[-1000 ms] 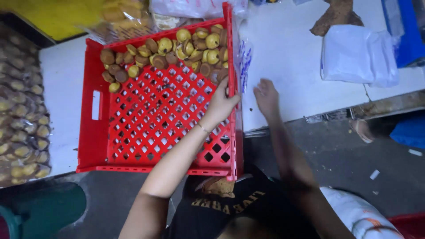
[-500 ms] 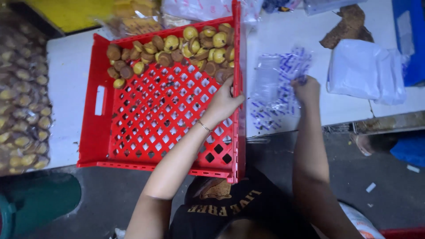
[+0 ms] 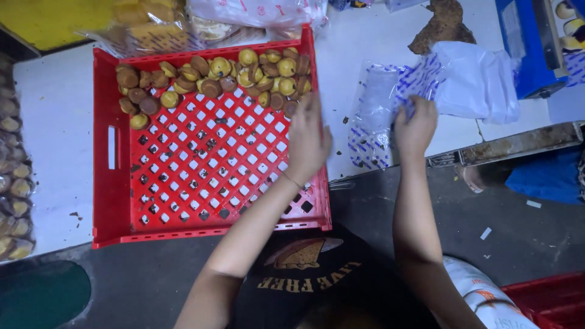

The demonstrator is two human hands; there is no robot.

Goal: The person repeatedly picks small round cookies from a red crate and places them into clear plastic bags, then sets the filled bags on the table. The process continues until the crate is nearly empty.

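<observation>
Right hand (image 3: 415,125): fingers clamped on a clear plastic bag (image 3: 381,103) with blue print, held just above the white table (image 3: 55,122). Left hand (image 3: 308,143): held over the red crate (image 3: 109,201); finger state cannot be told. Small cakes (image 3: 213,82) are heaped at the crate's far end.

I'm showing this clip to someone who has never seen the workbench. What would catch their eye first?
The big red lattice crate on the white table, with small brown and yellow cakes heaped along its far edge. Next, the left hand poised over the crate's right side, near the cakes. Just right of the crate, the right hand grips a clear bag with blue print.
</observation>
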